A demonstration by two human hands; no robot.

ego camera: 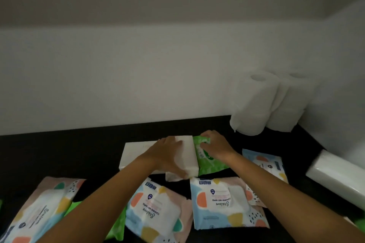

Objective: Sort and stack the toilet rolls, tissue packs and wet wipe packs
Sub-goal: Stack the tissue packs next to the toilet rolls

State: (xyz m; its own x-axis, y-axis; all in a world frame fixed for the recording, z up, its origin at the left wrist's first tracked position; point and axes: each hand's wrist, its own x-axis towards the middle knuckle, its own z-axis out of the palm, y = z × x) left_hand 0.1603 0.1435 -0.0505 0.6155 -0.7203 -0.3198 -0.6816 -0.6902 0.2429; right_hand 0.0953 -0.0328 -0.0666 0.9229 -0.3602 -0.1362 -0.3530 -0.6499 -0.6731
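My left hand grips a white tissue pack that lies on another white tissue pack in the middle of the black table. Right beside it my right hand pinches the far end of a green wet wipe pack. Several colourful wet wipe packs lie nearer me: one at the left, one in the middle, one to the right, and one behind my right forearm. White toilet rolls stand stacked in the far right corner.
A long white tissue pack lies at the table's right edge. More green packaging shows under my left forearm. White walls close off the back and right side.
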